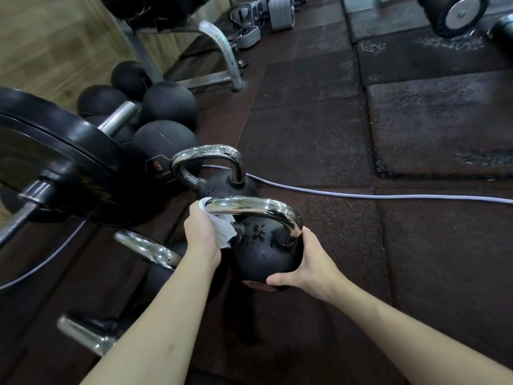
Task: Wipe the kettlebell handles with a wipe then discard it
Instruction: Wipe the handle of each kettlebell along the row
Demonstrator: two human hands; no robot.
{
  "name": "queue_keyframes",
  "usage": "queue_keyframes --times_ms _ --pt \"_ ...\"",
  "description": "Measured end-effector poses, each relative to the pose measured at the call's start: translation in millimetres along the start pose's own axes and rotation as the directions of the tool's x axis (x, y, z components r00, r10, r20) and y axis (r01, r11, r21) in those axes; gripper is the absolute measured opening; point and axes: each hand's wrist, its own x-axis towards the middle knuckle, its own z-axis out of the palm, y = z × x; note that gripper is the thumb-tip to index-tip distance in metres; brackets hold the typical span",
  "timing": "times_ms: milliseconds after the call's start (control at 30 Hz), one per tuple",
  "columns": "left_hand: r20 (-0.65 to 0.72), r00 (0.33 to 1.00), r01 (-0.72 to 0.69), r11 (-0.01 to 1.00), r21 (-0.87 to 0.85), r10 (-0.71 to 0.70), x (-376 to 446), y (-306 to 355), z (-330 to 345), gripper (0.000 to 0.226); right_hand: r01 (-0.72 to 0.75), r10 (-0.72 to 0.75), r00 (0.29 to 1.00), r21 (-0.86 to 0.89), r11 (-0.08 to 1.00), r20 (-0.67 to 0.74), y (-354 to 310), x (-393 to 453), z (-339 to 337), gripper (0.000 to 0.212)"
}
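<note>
Now the left hand (201,234) clamps a white wipe (224,232) around the kettlebell (266,245) handle; the right hand (308,262) cups its body.

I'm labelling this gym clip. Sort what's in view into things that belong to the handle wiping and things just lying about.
In the job:
near kettlebell, steadied by the right hand
wipe, held at its handle by the left hand
far kettlebell, handle wet

Lying about:
medicine balls
weight plate
cable
bench frame
</note>
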Motion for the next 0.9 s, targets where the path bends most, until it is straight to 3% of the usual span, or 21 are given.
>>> queue_keyframes --times_ms 100,167,200,267,333,400,567,700,800,867,900 --pt "-0.043 0.950 -0.286 0.917 0.278 0.309 -11 4 5 0.039 0.017 -0.017 1.000 0.002 1.000 -0.005 -1 -1 -1 0.140" --pt "0.101 0.847 -0.495 0.704 0.509 0.522 -25 7 9 0.039 0.029 -0.029 1.000 0.011 1.000 -0.006 -2 -2 -2 0.136" --pt "0.212 0.767 -0.596 0.549 0.586 0.606 -31 8 10 0.039 0.029 -0.029 1.000 0.018 0.999 -0.007 -3 -3 -2 0.133" --pt "0.481 0.517 -0.737 0.082 0.671 0.708 -33 10 13 0.035 0.020 -0.020 1.000 0.025 0.999 -0.013 -4 -4 -2 0.131" --pt "0.707 0.300 -0.712 -0.343 0.613 0.641 -33 11 20 0.019 0.009 -0.008 1.000 0.034 0.999 -0.016 -3 -3 -2 0.130" --pt "0.820 0.222 -0.624 -0.569 0.535 0.528 -43 6 36 0.017 0.005 -0.005 1.000 0.050 0.999 -0.013 -1 -2 -1 0.130" --pt "0.891 0.045 -0.593 -0.705 0.388 0.452 -63 -28 72 0.036 0.049 -0.050 0.998 -0.019 0.999 -0.031 1 2 2 0.147" --pt "0.856 -0.041 -0.652 -0.663 0.368 0.516 -53 -16 62 0.036 0.075 -0.075 0.997 -0.017 0.997 -0.028 -1 1 0 0.144" --pt "0.787 0.035 -0.742 -0.512 0.433 0.616 -44 1 45 0.035 0.038 -0.038 0.999 -0.002 0.999 -0.022 0 0 0 0.139" --pt "0.773 0.132 -0.765 -0.432 0.478 0.621 -36 11 28 0.031 0.041 -0.041 0.999 -0.007 0.999 -0.024 0 0 0 0.136" --pt "0.746 0.211 -0.773 -0.358 0.523 0.632 -30 14 20 0.031 0.040 -0.040 0.999 -0.010 0.999 -0.024 -1 -1 0 0.134"
